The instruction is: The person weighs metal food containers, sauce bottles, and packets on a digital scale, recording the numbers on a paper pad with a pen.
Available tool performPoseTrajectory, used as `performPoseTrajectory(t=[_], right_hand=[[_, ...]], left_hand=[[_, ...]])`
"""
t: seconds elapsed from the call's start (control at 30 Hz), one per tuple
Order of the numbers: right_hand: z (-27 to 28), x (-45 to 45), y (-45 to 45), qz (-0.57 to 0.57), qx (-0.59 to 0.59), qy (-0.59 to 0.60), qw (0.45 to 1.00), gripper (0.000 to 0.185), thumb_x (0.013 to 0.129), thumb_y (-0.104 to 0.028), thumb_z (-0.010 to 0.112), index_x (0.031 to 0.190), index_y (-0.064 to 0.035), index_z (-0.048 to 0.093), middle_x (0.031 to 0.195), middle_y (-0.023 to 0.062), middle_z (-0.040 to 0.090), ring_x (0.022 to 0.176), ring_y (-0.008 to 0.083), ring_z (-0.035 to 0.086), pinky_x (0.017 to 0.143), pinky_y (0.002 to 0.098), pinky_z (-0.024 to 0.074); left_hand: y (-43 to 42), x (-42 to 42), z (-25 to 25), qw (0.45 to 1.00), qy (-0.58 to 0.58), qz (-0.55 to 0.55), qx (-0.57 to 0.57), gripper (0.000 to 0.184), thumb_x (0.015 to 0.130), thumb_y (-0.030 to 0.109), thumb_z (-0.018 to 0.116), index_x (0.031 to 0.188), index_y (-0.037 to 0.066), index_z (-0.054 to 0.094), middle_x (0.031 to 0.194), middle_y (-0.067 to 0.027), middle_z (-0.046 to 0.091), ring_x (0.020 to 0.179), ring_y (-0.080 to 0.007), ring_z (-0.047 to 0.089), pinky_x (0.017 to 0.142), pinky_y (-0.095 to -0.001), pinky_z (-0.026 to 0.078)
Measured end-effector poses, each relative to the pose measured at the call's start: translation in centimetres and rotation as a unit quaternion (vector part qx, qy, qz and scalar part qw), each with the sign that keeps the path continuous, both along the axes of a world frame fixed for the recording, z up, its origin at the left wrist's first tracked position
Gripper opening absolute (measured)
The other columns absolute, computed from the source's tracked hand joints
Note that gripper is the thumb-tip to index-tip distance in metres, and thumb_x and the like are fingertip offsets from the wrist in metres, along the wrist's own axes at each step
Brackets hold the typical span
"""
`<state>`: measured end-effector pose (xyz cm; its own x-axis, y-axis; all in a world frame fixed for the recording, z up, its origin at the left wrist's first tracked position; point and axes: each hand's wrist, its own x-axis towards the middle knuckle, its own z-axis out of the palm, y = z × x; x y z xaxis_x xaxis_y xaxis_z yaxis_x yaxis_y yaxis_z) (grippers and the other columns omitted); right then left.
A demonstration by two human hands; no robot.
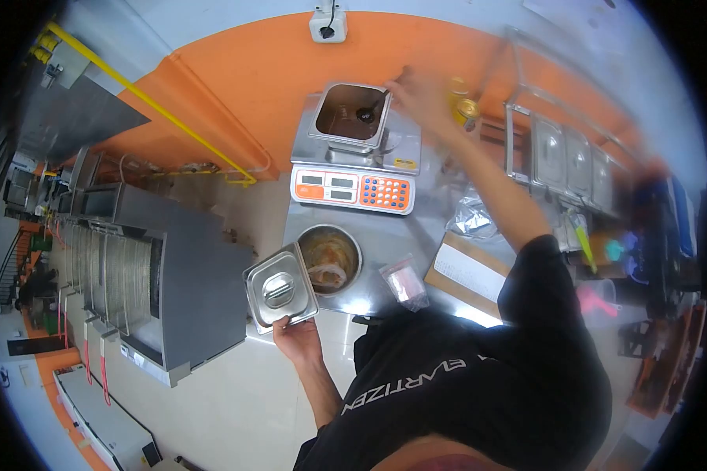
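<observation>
— Now, which hand has what?

— The right hand [413, 98], reaching over the bench [393, 238] toward its far edge, appears closed on the handle of a dark ladle [365, 115], though blur hides the exact grip. The left hand [296, 334] pinches the rim of a steel lid [279, 290], fingers curled at the side nearest the body.

— And the ladle's position?

— Its bowl sits inside the pan [348, 142], over brown contents. The pan rests atop the scale [353, 190], toward the bench's far left corner. From the right hand, the bowl lies left and slightly nearer the body; the long axis slants from the pan up toward the far edge, crossing the pan's right rim.

— Which hand is nearer the pan?

— The right, just beside the pan's far right corner. The left is well apart, by the bench's near left corner.

— What lies beside the lid?

— A round pot [359, 259], close to the bench's left edge, between scale and near edge. The lid, tilted, overlaps the pot's left side in view; whether they touch, one cannot tell. A clear packet [404, 281] lies right of the pot, along the near edge.
</observation>
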<state>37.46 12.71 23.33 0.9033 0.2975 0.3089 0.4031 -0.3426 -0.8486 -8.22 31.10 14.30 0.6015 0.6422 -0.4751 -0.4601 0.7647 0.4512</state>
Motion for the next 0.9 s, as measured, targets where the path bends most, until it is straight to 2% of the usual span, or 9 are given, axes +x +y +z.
performPoseTrajectory(t=[0.07,0.13,0.23,0.37,0.4,0.53,0.63,0.77,0.9], right_hand=[[-0.2,-0.2,0.0,-0.016,0.059,0.006,0.998,0.037,0.096,-0.031,0.073,0.104,0.0050,0.069,0.086,0.0124,0.072,0.080,0.0169,0.071,0.069,0.0295,0.0590],[-2.2,1.0,0.1,-0.008,0.091,-0.070,0.993,0.036,0.096,-0.029,0.073,0.102,0.0059,0.068,0.089,0.0129,0.071,0.081,0.0176,0.072,0.069,0.0293,0.0610],[-4.1,2.6,0.2,-0.016,0.120,-0.098,0.988,0.034,0.096,-0.027,0.074,0.099,0.0061,0.067,0.089,0.0123,0.071,0.082,0.0174,0.072,0.068,0.0296,0.0624],[-3.0,1.0,0.3,-0.026,0.231,0.065,0.970,0.030,0.095,-0.024,0.074,0.097,0.0056,0.067,0.090,0.0124,0.072,0.082,0.0174,0.072,0.067,0.0301,0.0630],[-2.2,0.4,0.4,-0.043,0.226,0.069,0.971,0.030,0.095,-0.023,0.074,0.097,0.0061,0.066,0.090,0.0130,0.072,0.082,0.0179,0.073,0.067,0.0304,0.0632],[0.0,-1.4,-0.1,-0.097,0.200,0.068,0.973,0.030,0.096,-0.022,0.074,0.096,0.0074,0.066,0.089,0.0150,0.073,0.080,0.0195,0.074,0.068,0.0304,0.0631],[-1.3,-0.3,-0.7,-0.094,0.251,0.098,0.958,0.030,0.096,-0.022,0.073,0.096,0.0075,0.066,0.090,0.0157,0.075,0.081,0.0206,0.075,0.070,0.0295,0.0623],[-3.8,1.4,-0.9,-0.070,0.288,0.175,0.939,0.032,0.096,-0.025,0.072,0.099,0.0062,0.068,0.092,0.0157,0.076,0.085,0.0206,0.077,0.074,0.0269,0.0595],[-4.8,2.9,-1.0,-0.065,0.203,0.169,0.962,0.036,0.097,-0.030,0.071,0.102,0.0056,0.069,0.094,0.0149,0.077,0.087,0.0186,0.077,0.075,0.0250,0.0567]], left_hand=[[-0.1,0.4,-0.1,1.000,-0.007,0.012,0.001,0.059,0.081,0.007,0.056,0.138,-0.001,0.049,0.136,-0.0164,0.059,0.124,-0.0322,0.060,0.108,-0.0478,0.049],[-0.3,1.2,0.0,0.999,-0.011,0.033,0.010,0.057,0.082,0.006,0.056,0.138,-0.001,0.049,0.137,-0.0163,0.058,0.125,-0.0317,0.059,0.109,-0.0471,0.049],[-0.7,3.3,0.9,0.997,0.005,0.078,0.002,0.054,0.085,0.006,0.056,0.138,-0.001,0.049,0.139,-0.0155,0.055,0.130,-0.0300,0.055,0.112,-0.0456,0.046],[0.8,7.3,2.2,0.997,0.010,0.047,0.067,0.048,0.090,0.008,0.056,0.136,-0.002,0.049,0.138,-0.0131,0.054,0.133,-0.0269,0.050,0.117,-0.0454,0.040],[1.0,8.8,3.7,0.994,-0.004,0.034,0.100,0.046,0.090,0.008,0.056,0.135,-0.002,0.050,0.137,-0.0126,0.054,0.131,-0.0265,0.051,0.117,-0.0458,0.040],[3.2,15.0,6.7,0.979,-0.044,-0.046,0.195,0.040,0.093,0.011,0.056,0.131,0.000,0.052,0.134,-0.0110,0.057,0.129,-0.0258,0.053,0.115,-0.0464,0.039],[4.9,21.3,7.9,0.970,-0.040,-0.114,0.209,0.038,0.095,0.015,0.055,0.130,0.000,0.052,0.129,-0.0098,0.058,0.125,-0.0240,0.054,0.111,-0.0444,0.042],[10.3,30.0,7.2,0.940,-0.029,-0.264,0.215,0.026,0.093,0.016,0.057,0.115,0.002,0.057,0.108,-0.0072,0.063,0.103,-0.0225,0.063,0.098,-0.0410,0.050],[14.7,37.0,6.7,0.882,0.079,-0.375,0.275,0.016,0.092,0.018,0.057,0.102,0.005,0.060,0.091,-0.0052,0.062,0.091,-0.0226,0.066,0.088,-0.0400,0.055]])
